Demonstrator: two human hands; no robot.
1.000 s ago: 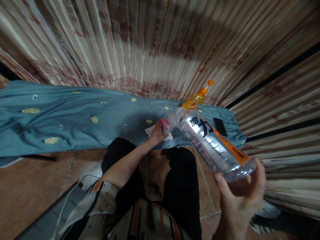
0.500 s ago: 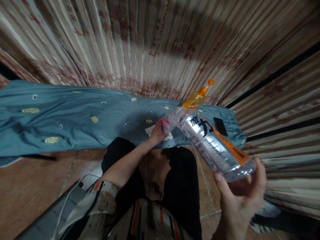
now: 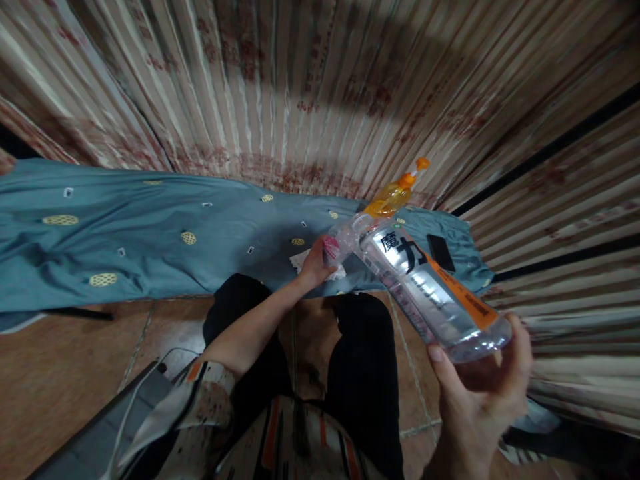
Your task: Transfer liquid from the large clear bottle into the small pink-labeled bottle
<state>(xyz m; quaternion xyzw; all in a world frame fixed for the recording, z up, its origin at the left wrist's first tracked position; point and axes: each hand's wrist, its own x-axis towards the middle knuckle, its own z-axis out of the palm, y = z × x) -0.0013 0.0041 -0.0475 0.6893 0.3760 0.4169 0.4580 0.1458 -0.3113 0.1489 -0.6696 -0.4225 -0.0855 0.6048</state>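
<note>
My right hand (image 3: 480,393) grips the base of a clear plastic bottle (image 3: 425,287) with a silver and orange label, tilted so its neck points away to the left. My left hand (image 3: 316,261) is closed round the bottle's pink cap (image 3: 331,250) at the neck end. Under that hand a white tissue (image 3: 303,260) lies on the blue patterned bedsheet (image 3: 150,240). An orange-capped yellow bottle (image 3: 395,193) stands on the sheet just behind the clear bottle.
A black phone (image 3: 441,252) lies on the sheet at the right. Striped curtains (image 3: 300,87) hang behind the bed. My knees in black trousers (image 3: 360,360) are over a brown tiled floor (image 3: 65,360). A grey bag with a white cable (image 3: 125,413) sits lower left.
</note>
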